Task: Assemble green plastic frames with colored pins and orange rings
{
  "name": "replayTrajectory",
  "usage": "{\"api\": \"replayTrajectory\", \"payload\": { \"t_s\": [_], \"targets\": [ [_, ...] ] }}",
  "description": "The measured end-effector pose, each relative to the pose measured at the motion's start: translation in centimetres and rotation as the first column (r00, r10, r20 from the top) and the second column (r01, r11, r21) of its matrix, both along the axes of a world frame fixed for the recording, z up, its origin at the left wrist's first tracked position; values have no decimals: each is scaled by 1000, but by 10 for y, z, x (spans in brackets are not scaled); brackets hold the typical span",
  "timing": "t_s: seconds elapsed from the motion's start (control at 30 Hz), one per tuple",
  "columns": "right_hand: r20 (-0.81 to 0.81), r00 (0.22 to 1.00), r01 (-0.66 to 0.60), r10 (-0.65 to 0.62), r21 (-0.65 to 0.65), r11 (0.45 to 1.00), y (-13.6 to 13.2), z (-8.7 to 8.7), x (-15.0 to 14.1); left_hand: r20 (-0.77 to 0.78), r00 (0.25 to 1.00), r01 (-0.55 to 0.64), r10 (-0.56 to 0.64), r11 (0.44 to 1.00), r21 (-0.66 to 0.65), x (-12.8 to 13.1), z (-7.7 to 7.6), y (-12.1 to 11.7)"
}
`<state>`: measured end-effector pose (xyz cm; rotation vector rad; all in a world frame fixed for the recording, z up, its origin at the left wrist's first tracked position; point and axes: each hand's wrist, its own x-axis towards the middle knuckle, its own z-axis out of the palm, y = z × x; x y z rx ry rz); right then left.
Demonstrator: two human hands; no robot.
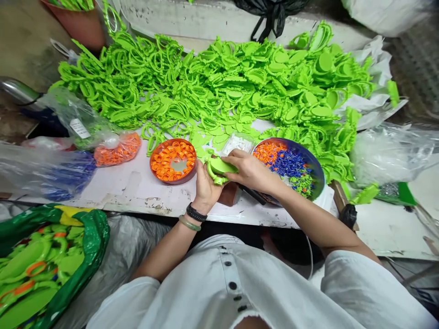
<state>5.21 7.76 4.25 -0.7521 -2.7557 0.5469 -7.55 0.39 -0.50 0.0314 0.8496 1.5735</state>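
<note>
Between my two hands is a green plastic part [221, 166] with a flat oval face and a ring-like end. My left hand [206, 187] is closed around its lower side, the palm turned up. From the right, my right hand [252, 169] pinches the oval face at its edge. Left of them stands a round dish [153, 176] of orange plastic rings [168, 160]. A blue bowl [320, 171] with small orange, blue and green pieces [291, 162] sits beside my right forearm. Behind my hands is a clear box of small white pieces [238, 143].
A large heap of green plastic parts [219, 82] covers the back of the table. Bags of orange pieces [118, 148] and blue pieces [73, 171] lie at the left. A green sack [98, 233] holds green-and-orange items at lower left. Clear plastic bags [387, 148] lie at the right.
</note>
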Motion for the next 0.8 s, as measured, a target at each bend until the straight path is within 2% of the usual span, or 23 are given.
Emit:
{"api": "replayTrajectory", "payload": {
  "t_s": [0.17, 0.3, 0.47, 0.53, 0.63, 0.73, 0.8],
  "targets": [
    [38, 999, 5, -7, 46, 999, -6, 4, 4, 15, 1000, 10, -10, 999, 39, 4, 1, -4],
    [57, 998, 26, -27, 17, 1000, -9, 1, 3, -5, 1000, 25, -25, 999, 28, 9, 2, -4],
    [-75, 997, 8, -16, -96, 995, -16, -17, 12, -173, 982, 78, -76, 997, 1, -2, -3, -21],
    [-116, 989, 83, -94, -101, 991, -19, -27, 19, -200, 974, 108, -111, 994, -25, -16, -6, -33],
    [45, 969, 241, -242, 26, 970, -21, -45, 22, -276, 954, 100, -121, 991, -88, -40, -10, -48],
    [236, 928, 262, -289, 139, 955, -23, -60, 14, -401, 904, 95, -150, 983, -155, -51, -13, -51],
    [260, 901, 315, -349, 162, 935, -26, -64, 9, -473, 863, 90, -177, 976, -201, -50, -17, -47]
  ]
}}
